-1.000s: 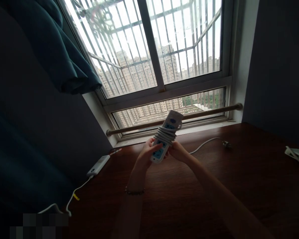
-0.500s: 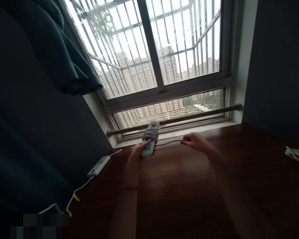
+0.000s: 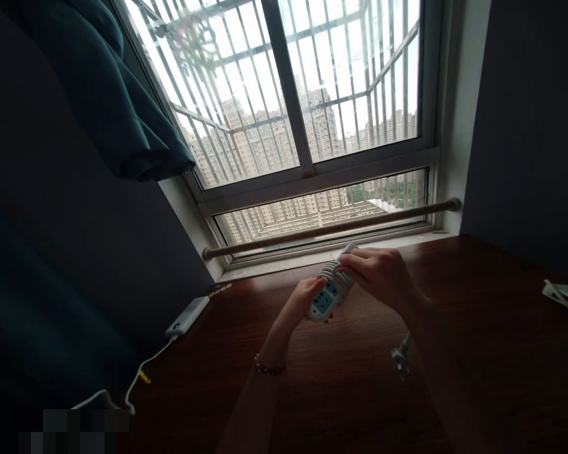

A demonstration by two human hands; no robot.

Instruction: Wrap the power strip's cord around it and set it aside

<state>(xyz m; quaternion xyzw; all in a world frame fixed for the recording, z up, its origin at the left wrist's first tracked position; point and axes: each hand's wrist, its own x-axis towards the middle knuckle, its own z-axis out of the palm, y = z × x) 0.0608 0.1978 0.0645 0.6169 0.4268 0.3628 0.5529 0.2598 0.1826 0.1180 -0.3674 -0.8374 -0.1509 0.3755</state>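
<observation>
A white power strip (image 3: 322, 301) with blue socket faces is tilted above the brown tabletop, its grey-white cord (image 3: 334, 272) wound in several turns around its upper part. My left hand (image 3: 303, 297) is wrapped round the lower end, thumb on top beside the sockets. At the upper end, my right hand (image 3: 376, 268) is closed with its fingers at the cord, close against the coils. The plug (image 3: 400, 358) hangs below my right wrist, its prongs pointing down; part of the cord leading to it is hidden behind my right hand and forearm.
A white power bank (image 3: 187, 316) with a white cable (image 3: 146, 364) lies at the table's left edge. Another white object (image 3: 565, 295) lies at the far right. Behind the table (image 3: 360, 391) are a rail (image 3: 331, 228) and a barred window. A teal curtain (image 3: 142, 132) hangs upper left.
The power strip and my left hand have moved right and tilted rightward. My right hand has come in from the side to the coils with the cord. The plug has come into view.
</observation>
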